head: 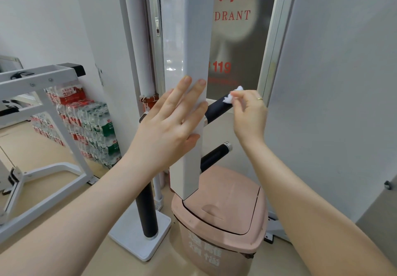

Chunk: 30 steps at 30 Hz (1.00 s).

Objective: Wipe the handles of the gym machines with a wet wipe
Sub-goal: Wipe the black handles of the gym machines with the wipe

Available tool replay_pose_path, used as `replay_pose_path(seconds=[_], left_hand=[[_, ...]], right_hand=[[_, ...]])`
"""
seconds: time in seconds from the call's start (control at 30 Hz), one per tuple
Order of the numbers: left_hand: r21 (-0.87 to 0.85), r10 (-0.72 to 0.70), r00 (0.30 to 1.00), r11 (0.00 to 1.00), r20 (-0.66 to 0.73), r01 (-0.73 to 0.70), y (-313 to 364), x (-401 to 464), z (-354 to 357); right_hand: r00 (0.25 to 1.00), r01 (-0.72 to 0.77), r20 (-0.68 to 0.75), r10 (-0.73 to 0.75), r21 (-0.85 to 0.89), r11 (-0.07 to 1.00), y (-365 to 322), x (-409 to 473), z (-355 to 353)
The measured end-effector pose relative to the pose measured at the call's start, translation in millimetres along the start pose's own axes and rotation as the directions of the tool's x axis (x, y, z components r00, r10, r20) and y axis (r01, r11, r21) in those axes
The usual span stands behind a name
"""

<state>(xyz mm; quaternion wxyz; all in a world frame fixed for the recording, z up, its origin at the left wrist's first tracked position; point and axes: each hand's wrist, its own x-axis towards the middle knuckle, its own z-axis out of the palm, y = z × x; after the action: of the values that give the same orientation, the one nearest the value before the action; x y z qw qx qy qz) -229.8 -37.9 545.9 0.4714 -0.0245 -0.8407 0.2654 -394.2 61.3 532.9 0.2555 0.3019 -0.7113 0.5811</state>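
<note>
A white upright machine post [190, 39] rises in the middle of the view. Two black handles stick out from its right side: an upper handle [217, 112] and a lower handle [214, 154] with a chrome end cap. My left hand [169, 123] lies flat against the post with its fingers spread, thumb curled around the post's edge. My right hand [249, 112] pinches a small crumpled white wet wipe [231, 96] and presses it on the far end of the upper handle.
A pink lidded trash bin [221, 217] stands directly under the post. A black vertical roller on a white base [148, 215] is to its left. A white machine frame [32, 95] and stacked packs of water bottles [90, 125] fill the left side. A grey wall panel [333, 82] is close on the right.
</note>
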Motion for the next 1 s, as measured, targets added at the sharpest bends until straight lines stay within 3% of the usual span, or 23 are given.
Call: replay_pose_path(seconds=[0.1, 0.17, 0.2, 0.27, 0.33, 0.47, 0.5, 0.57, 0.6, 0.67, 0.73, 0.77, 0.8, 0.87, 0.93, 1.0], left_hand=[[0.000, -0.011, 1.000, 1.000, 0.008, 0.011, 2, -1, -1], [0.000, -0.014, 1.000, 1.000, 0.013, 0.014, 3, -1, -3], [0.001, -0.012, 1.000, 1.000, 0.018, 0.012, 3, -1, -4], [0.001, -0.009, 1.000, 1.000, 0.019, 0.009, 4, -1, -5], [0.001, -0.010, 1.000, 1.000, 0.020, 0.010, 5, -1, -5], [0.017, -0.032, 0.999, 0.999, 0.019, 0.031, 7, -2, -4], [0.022, -0.041, 0.999, 0.999, 0.020, 0.041, 8, -3, -4], [0.031, -0.058, 0.998, 0.998, 0.032, 0.057, 12, -4, -4], [0.035, -0.069, 0.997, 0.997, 0.041, 0.067, 14, -7, -4], [0.047, -0.092, 0.994, 0.995, 0.054, 0.090, 21, -15, -4], [0.065, -0.103, 0.992, 0.993, 0.071, 0.098, 28, -25, -5], [0.077, -0.108, 0.991, 0.992, 0.084, 0.101, 31, -29, -6], [0.092, -0.115, 0.989, 0.990, 0.098, 0.106, 33, -32, -8], [0.118, -0.129, 0.986, 0.986, 0.110, 0.116, 38, -34, -11], [0.126, -0.139, 0.984, 0.984, 0.113, 0.124, 42, -34, -15], [0.126, -0.148, 0.982, 0.983, 0.120, 0.133, 46, -34, -18]], right_hand=[[0.933, 0.287, 0.212, -0.291, 0.052, 0.957, -16, -29, 9], [0.868, 0.417, 0.265, -0.420, 0.070, 0.906, -16, -29, 8], [0.887, 0.401, 0.229, -0.401, 0.047, 0.915, -10, -20, 6], [0.972, 0.221, 0.090, -0.218, -0.021, 0.975, 5, -3, 2], [0.995, 0.095, 0.035, -0.095, -0.019, 0.995, 12, -5, 0], [0.936, 0.263, 0.209, -0.284, 0.124, 0.957, -5, -40, 0], [0.937, 0.222, 0.238, -0.256, 0.159, 0.962, -5, -39, -1], [0.982, -0.053, 0.188, 0.012, 0.214, 0.975, -1, -25, -2], [0.969, -0.237, 0.138, 0.207, 0.254, 0.938, 5, -16, -1], [0.818, -0.570, 0.125, 0.562, 0.321, 0.757, 13, -2, 3], [0.603, -0.776, 0.337, 0.723, 0.458, 0.434, 15, 5, 10], [0.515, -0.816, 0.486, 0.706, 0.531, 0.230, 12, 5, 11], [0.478, -0.809, 0.588, 0.652, 0.584, 0.066, 9, 3, 12], [0.476, -0.758, 0.673, 0.566, 0.641, -0.125, 4, -5, 9], [0.468, -0.754, 0.721, 0.511, 0.628, -0.195, 1, -19, 3], [0.481, -0.821, 0.767, 0.425, 0.564, -0.087, -2, -38, -7]])
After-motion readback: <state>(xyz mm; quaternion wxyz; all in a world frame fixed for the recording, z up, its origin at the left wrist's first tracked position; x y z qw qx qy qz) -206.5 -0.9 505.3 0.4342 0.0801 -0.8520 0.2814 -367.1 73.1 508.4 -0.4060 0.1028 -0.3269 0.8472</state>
